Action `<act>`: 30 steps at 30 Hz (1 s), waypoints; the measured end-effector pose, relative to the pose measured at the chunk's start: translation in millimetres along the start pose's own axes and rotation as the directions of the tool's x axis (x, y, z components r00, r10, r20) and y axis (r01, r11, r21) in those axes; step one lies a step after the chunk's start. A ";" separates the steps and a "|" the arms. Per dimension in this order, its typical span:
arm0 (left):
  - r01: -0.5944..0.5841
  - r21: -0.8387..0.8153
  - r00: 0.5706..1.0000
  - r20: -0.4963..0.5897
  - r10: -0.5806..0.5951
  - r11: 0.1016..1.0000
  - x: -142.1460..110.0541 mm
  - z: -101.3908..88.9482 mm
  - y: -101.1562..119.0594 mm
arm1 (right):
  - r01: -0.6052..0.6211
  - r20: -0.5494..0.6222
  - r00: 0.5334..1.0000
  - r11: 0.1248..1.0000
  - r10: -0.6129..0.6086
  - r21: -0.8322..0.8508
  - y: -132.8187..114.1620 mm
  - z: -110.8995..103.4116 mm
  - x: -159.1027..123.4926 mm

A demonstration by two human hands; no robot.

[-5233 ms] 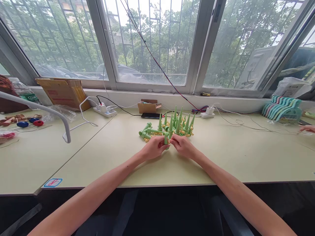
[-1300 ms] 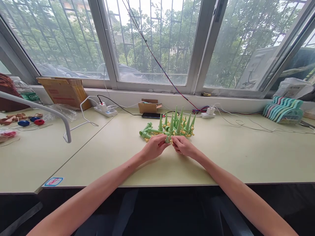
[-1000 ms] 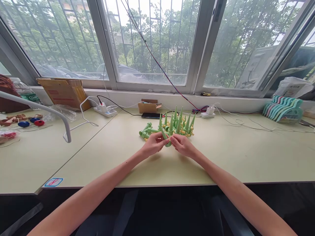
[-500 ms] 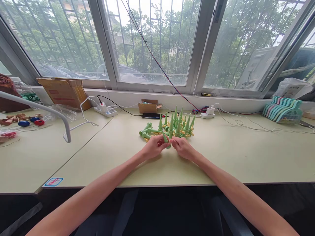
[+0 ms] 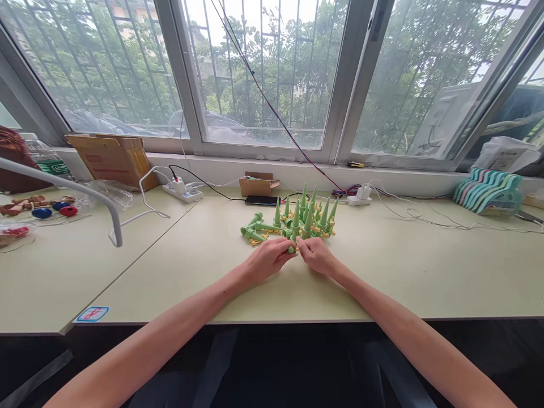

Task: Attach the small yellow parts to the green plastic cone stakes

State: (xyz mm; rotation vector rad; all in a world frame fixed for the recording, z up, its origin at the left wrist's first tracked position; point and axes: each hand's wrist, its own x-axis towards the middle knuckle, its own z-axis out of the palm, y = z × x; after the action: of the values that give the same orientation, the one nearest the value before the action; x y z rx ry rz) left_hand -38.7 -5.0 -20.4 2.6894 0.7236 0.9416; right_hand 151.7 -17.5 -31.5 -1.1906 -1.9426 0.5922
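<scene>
My left hand point(image 5: 270, 258) is closed around a green plastic watering spike point(image 5: 291, 249). Only the spike's round end shows; the rest is hidden by the fingers. Close against it on the right, my right hand point(image 5: 318, 256) is closed in a pinch, with a tiny yellowish bit by its fingertips. What those fingers hold is too small to make out. Just beyond both hands, several green spikes point(image 5: 312, 215) stand point up, with small yellow valves point(image 5: 332, 224) at their sides. To the left, other green spikes point(image 5: 254, 233) lie on the table among loose yellow pieces.
Behind the spikes are a black phone point(image 5: 262, 200) and a small open cardboard box point(image 5: 257, 184). Power strips point(image 5: 182, 192) with cables run along the windowsill. Teal plastic items point(image 5: 488, 190) stand at far right. A white metal tube point(image 5: 97, 195) crosses the left side.
My left hand has turned over the spike, so its tapered point no longer shows and its round end faces me. My right hand has stayed nearly in place, still pinching.
</scene>
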 end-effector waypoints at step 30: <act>0.268 -0.341 0.956 -0.021 -0.293 0.901 3.4 3.5 4.2 | 0.119 -0.002 0.993 0.991 -0.119 0.067 -4.2 -1.8 -2.7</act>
State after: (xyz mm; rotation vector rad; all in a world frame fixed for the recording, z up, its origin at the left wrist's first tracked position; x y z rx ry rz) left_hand -32.6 -7.0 -19.9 2.1961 0.8514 0.9872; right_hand 151.6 -21.8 -28.5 -1.0252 -1.9650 0.5905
